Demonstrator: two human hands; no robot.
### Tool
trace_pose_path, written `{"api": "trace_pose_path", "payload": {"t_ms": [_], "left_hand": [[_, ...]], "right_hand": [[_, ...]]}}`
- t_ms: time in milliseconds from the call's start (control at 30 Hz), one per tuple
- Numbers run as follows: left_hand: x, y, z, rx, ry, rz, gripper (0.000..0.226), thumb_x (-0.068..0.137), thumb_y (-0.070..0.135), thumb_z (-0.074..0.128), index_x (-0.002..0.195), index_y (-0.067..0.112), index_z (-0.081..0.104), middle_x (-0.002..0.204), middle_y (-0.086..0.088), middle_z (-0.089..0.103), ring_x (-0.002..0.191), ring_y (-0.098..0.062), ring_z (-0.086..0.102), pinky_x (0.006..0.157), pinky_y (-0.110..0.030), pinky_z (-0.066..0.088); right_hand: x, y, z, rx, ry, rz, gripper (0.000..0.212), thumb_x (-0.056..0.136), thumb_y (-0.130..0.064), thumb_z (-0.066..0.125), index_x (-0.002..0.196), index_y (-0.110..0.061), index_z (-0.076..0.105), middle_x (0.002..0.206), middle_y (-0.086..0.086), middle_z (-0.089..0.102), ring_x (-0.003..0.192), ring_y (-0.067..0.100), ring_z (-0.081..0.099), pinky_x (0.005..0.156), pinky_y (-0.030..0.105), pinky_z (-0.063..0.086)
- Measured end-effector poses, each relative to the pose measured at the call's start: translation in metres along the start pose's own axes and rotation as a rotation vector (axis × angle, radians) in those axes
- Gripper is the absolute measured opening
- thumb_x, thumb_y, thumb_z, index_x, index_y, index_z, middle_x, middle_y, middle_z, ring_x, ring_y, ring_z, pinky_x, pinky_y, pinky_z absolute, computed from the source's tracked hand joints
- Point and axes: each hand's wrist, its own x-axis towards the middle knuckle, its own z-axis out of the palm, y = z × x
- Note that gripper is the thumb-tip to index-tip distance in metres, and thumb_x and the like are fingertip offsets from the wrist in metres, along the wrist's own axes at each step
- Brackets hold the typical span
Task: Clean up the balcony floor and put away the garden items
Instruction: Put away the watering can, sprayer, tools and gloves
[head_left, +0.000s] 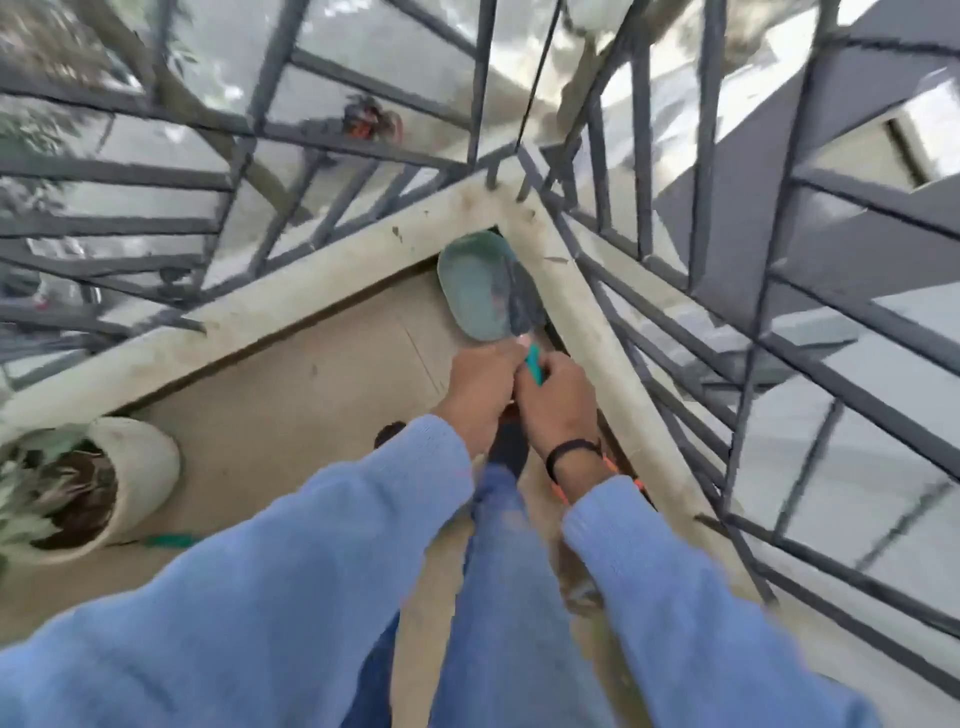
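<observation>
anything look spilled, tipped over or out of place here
Yes: the white plant pot at lower left lies tipped on its side on the floor, soil and leaves facing outward. A green item lies loose beside it. No spilled soil is clearly visible; the picture is blurred.

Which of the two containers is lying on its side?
The white planter by the left wall, soil and leaves spilling from its mouth. The green tray in the corner holds no plant.
</observation>
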Motion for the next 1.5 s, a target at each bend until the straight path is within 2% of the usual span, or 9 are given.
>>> {"api": "trace_pose_path", "payload": {"t_ms": [100,267,467,567,767,1067,1200,1333,1500], "left_hand": [[0.132,-0.036,0.030,-0.033,0.175,-0.041,0.018,0.082,0.012,0.075,0.067,0.011,0.064,0.082,-0.012,0.070,0.079,-0.021,0.064,0.070,-0.038,0.053],[0.295,-0.075,0.054,-0.029,0.260,0.022,0.018,0.072,0.017,0.078,0.087,0.012,0.070,0.101,-0.016,0.075,0.095,-0.029,0.072,0.086,-0.049,0.060],[0.408,-0.081,0.072,0.041,0.314,0.052,0.013,0.078,0.011,0.077,0.070,0.010,0.066,0.072,-0.010,0.065,0.068,-0.022,0.063,0.064,-0.041,0.056],[0.433,-0.079,0.076,0.149,0.320,0.060,0.012,0.078,0.013,0.078,0.071,0.012,0.068,0.062,-0.002,0.061,0.057,-0.018,0.057,0.054,-0.025,0.047],[0.458,-0.076,0.081,0.226,0.327,0.027,0.024,0.085,0.010,0.073,0.066,0.013,0.059,0.060,0.000,0.056,0.054,-0.015,0.052,0.047,-0.021,0.040],[0.478,-0.074,0.077,0.112,0.286,0.000,0.015,0.091,0.017,0.069,0.090,0.002,0.070,0.069,-0.003,0.059,0.065,-0.020,0.056,0.058,-0.026,0.046],[0.485,-0.075,0.074,0.079,0.221,-0.050,0.029,0.095,0.010,0.055,0.067,0.011,0.051,0.068,-0.004,0.051,0.077,-0.025,0.052,0.062,-0.032,0.044],[0.486,-0.070,0.073,0.130,0.247,-0.015,0.026,0.091,0.014,0.062,0.066,0.017,0.053,0.074,-0.004,0.057,0.076,-0.024,0.057,0.077,-0.038,0.057],[0.492,-0.068,0.073,0.081,0.253,-0.046,0.021,0.087,0.002,0.063,0.068,0.009,0.055,0.071,-0.009,0.059,0.070,-0.026,0.058,0.066,-0.035,0.053]], "right_hand": [[0.113,0.054,0.057,-0.147,-0.060,-0.002,0.035,0.102,-0.032,0.051,0.071,-0.015,0.049,0.090,0.018,0.066,0.088,0.036,0.061,0.064,0.031,0.028],[0.253,0.110,0.130,-0.380,-0.135,-0.067,0.034,0.102,-0.024,0.047,0.107,0.002,0.068,0.114,0.026,0.068,0.108,0.042,0.062,0.076,0.041,0.043],[0.354,0.140,0.173,-0.495,-0.137,-0.138,0.033,0.102,-0.017,0.044,0.113,0.004,0.067,0.117,0.025,0.068,0.110,0.040,0.062,0.075,0.037,0.040],[0.376,0.151,0.187,-0.517,-0.099,-0.139,0.035,0.104,-0.015,0.040,0.117,0.002,0.067,0.121,0.022,0.066,0.110,0.038,0.062,0.074,0.034,0.037],[0.397,0.155,0.199,-0.505,-0.123,-0.137,0.035,0.106,-0.018,0.039,0.119,0.001,0.065,0.122,0.020,0.064,0.109,0.037,0.062,0.075,0.033,0.040],[0.417,0.157,0.204,-0.629,-0.182,-0.176,0.028,0.098,-0.020,0.055,0.124,-0.010,0.053,0.111,0.010,0.058,0.088,0.024,0.046,0.075,0.030,0.034],[0.422,0.158,0.213,-0.654,-0.164,-0.200,0.018,0.103,-0.011,0.036,0.109,-0.012,0.053,0.114,0.013,0.059,0.097,0.029,0.058,0.073,0.036,0.038],[0.426,0.153,0.218,-0.661,-0.138,-0.210,0.022,0.102,-0.005,0.037,0.114,-0.009,0.054,0.114,0.012,0.056,0.106,0.030,0.061,0.072,0.033,0.036],[0.430,0.150,0.220,-0.714,-0.112,-0.214,0.026,0.102,-0.006,0.045,0.126,-0.003,0.055,0.123,0.015,0.059,0.107,0.030,0.063,0.073,0.032,0.040]]}}
